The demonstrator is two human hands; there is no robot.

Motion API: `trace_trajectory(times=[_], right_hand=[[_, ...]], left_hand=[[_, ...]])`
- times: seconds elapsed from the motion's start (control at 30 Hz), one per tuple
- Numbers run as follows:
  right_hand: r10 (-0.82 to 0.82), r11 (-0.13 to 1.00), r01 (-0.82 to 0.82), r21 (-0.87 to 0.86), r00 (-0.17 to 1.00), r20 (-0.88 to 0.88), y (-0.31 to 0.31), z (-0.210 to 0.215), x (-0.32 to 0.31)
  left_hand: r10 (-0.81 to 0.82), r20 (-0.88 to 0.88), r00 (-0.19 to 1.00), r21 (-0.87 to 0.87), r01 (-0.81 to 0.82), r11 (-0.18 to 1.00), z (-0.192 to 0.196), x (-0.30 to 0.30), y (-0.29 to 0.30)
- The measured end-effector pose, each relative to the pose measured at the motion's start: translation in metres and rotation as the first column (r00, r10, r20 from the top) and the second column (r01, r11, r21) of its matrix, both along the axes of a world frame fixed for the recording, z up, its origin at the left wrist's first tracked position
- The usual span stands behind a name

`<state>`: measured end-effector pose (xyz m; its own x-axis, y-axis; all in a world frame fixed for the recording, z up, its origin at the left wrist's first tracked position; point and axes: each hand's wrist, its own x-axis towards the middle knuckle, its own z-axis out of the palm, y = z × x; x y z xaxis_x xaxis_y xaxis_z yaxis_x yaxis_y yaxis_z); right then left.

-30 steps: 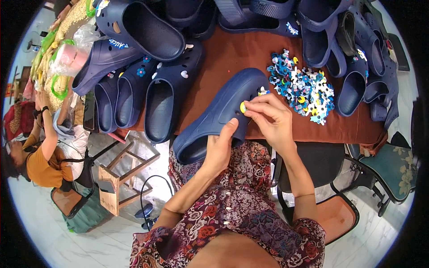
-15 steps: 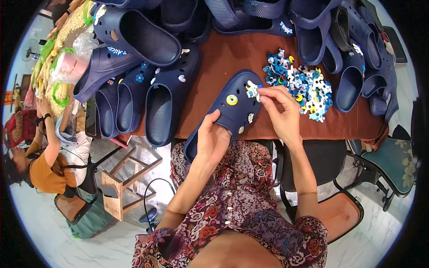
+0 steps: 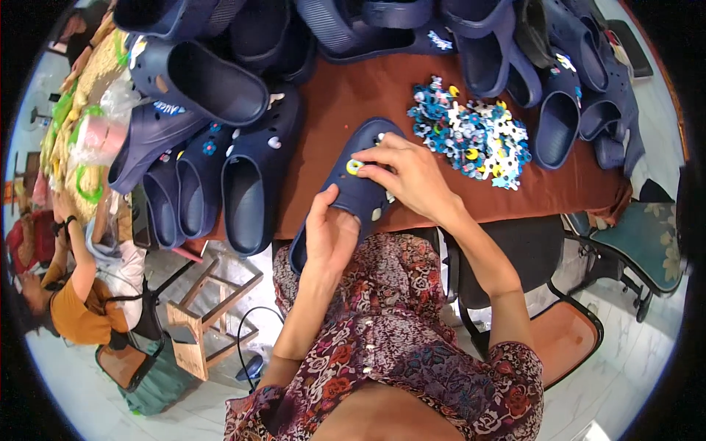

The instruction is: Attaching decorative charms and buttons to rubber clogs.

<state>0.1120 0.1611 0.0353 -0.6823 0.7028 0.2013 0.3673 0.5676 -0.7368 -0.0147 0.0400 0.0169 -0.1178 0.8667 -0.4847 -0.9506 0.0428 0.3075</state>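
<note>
A navy foam clog is held at an angle over the near table edge. My left hand grips it, fingers inside the opening and thumb on the upper. The fingertips of my right hand pinch a round yellow-and-white charm on the clog's upper. Part of a white charm shows near the toe, mostly behind my right hand. On the clog's right side sits a small white charm. Right of the clog lies a pile of loose blue, white and yellow charms.
Many navy clogs, some with charms, crowd the brown-covered table, including one clog at left and another at right. Chairs, including a green one, and a wooden stool stand below. A person works at far left.
My right hand has moved left from the charm near the toe to the round yellow charm. The whole scene has shifted slightly left; my left hand keeps its hold.
</note>
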Motion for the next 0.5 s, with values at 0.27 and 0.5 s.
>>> trace_trajectory(times=[0.27,0.5], right_hand=[[0.080,0.997,-0.079,-0.022,0.996,0.047,0.013,0.002,0.000],[0.044,0.997,-0.047,-0.067,0.998,-0.035,0.003,0.011,0.008]], left_hand=[[0.010,-0.027,1.000,0.005,-0.009,1.000,0.001,-0.002,0.004],[-0.009,-0.034,0.999,-0.008,0.008,1.000,0.000,0.000,0.005]])
